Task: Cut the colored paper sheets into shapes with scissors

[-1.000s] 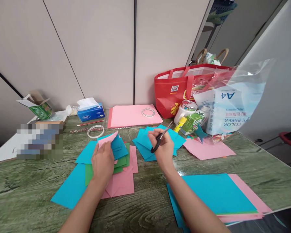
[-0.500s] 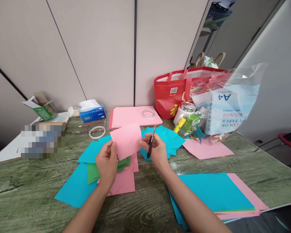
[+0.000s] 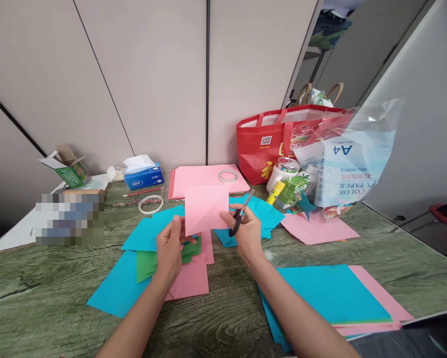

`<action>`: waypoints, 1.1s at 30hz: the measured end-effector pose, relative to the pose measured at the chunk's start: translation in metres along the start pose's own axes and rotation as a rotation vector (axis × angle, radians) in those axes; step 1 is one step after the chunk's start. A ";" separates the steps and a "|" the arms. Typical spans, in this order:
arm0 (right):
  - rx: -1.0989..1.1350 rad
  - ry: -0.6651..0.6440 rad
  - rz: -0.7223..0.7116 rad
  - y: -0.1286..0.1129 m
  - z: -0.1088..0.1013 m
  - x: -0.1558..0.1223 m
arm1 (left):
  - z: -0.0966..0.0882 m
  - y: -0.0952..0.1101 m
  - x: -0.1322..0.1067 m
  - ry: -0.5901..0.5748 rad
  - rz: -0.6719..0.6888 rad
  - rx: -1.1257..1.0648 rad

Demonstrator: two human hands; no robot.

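Note:
A square of pink paper [image 3: 207, 209] is held up above the table, nearly upright. My right hand [image 3: 249, 238] pinches its right edge with the thumb and also holds black-handled scissors [image 3: 241, 214], their blades pointing up and away to the right. At the lower left corner of the square is my left hand [image 3: 169, 251], thumb raised clear of the sheet and fingers spread behind and below it. Beneath lie green paper pieces [image 3: 145, 266], pink paper [image 3: 193, 283] and blue sheets [image 3: 115, 286]. More blue pieces [image 3: 266, 214] lie behind my right hand.
Blue and pink sheets [image 3: 328, 293] are stacked at front right. Along the back stand a tissue box [image 3: 144, 177], pink paper with a tape roll [image 3: 228, 175], a red bag [image 3: 255, 149], a glue stick [image 3: 276, 193] and a plastic paper bag [image 3: 352, 169]. Another tape roll [image 3: 151, 211] lies left.
The pink square has turned more upright and shifted right. My left thumb has come off it, and the scissors have tilted further to the right.

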State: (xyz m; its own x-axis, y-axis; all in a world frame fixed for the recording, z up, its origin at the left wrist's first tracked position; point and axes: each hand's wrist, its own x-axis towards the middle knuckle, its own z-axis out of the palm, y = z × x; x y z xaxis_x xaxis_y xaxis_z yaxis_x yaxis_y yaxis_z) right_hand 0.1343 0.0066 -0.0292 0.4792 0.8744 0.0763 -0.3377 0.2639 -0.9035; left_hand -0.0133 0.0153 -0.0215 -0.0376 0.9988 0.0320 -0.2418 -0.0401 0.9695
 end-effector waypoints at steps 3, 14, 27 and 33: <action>0.010 0.012 0.009 -0.002 0.000 0.000 | 0.001 0.000 -0.002 -0.045 -0.005 0.024; -0.056 0.019 -0.014 -0.004 -0.001 -0.002 | 0.000 -0.008 0.003 -0.070 0.118 -0.089; -0.118 0.076 -0.030 0.005 -0.004 0.002 | 0.009 0.017 -0.018 0.115 0.506 0.019; -0.134 0.103 -0.048 0.008 -0.005 0.002 | 0.006 0.018 -0.013 0.176 0.421 -0.086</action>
State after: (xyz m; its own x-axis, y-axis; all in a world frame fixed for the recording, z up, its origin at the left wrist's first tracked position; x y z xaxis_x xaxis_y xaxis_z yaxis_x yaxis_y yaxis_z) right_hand 0.1364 0.0085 -0.0378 0.5752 0.8138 0.0829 -0.2050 0.2414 -0.9485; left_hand -0.0111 0.0019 -0.0029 -0.3120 0.8751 0.3699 -0.2494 -0.4511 0.8569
